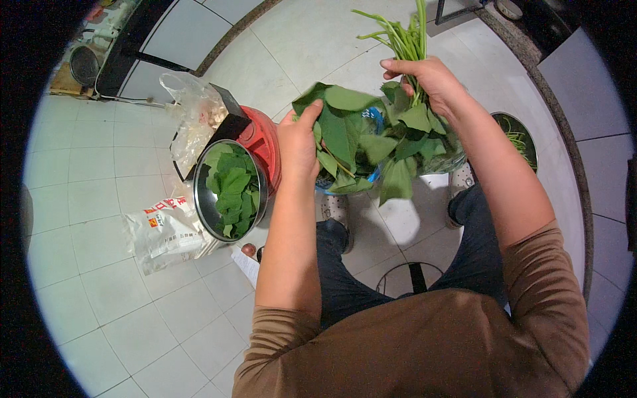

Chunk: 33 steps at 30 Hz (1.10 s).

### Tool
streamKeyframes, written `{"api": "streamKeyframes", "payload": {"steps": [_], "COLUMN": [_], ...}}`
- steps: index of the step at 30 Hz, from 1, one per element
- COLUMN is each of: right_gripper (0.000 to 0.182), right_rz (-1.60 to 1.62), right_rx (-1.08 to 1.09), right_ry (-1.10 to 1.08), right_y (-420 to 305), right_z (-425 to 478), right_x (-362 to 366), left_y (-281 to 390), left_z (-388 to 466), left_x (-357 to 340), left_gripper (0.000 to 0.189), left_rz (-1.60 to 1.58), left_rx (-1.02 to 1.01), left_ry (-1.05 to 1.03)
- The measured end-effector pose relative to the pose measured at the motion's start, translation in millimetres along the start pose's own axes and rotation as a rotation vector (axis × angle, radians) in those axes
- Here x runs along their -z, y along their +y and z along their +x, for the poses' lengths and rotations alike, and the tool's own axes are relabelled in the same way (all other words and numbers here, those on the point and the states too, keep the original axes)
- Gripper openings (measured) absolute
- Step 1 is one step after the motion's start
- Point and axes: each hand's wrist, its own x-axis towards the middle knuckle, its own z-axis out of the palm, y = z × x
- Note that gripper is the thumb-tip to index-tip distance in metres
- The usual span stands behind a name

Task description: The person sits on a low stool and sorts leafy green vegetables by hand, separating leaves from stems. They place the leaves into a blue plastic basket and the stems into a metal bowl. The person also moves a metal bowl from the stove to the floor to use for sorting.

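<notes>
My right hand [428, 82] grips a bunch of leafy greens by its long green stems [408, 45], whose broad leaves [410, 144] hang down below the fist. Large green leaves [343, 129] are held in my left hand [301, 134], with the thumb pressed on top. Behind and under the leaves shows a clear plastic bag [450, 161] with blue printed parts; the leaves hide most of it. Left of my left forearm, a round metal bowl [205, 209] holds loose green leaves [234, 184].
The metal bowl stands against a red plastic stool [268, 144]. Beside it are a clear bag [191, 114] in a black holder and a white printed sack [171, 234]. An onion-like bulb [248, 249] lies on the tiles. At right, a dark round container [530, 129] holds green stems [515, 139].
</notes>
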Motion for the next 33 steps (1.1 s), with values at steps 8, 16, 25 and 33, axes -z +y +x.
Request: {"api": "streamKeyframes", "payload": {"steps": [8,16,25,33], "right_gripper": [0.029,0.018,0.015,0.014], "right_rz": [-0.194,-0.14,0.486,0.456], "right_rx": [0.067,-0.06,-0.16,0.018], "right_ry": [-0.334,-0.373,-0.061,0.017], "right_y": [3,-4,-1,3], "right_z": [-14,-16,-7,-9], "right_x": [-20,-14,-11,-16], "left_y": [-4,-8,-14,3], "left_z": [-9,-4,3,-18], "left_x": [-14,-7,2,-14], "left_gripper": [0.023,0.032,0.017,0.036], "left_rz": [0.23,0.224,0.231,-0.091], "left_rx": [-0.053,0.014,0.211,0.189], "left_ry": [-0.118,-0.183,0.035,-0.358]}}
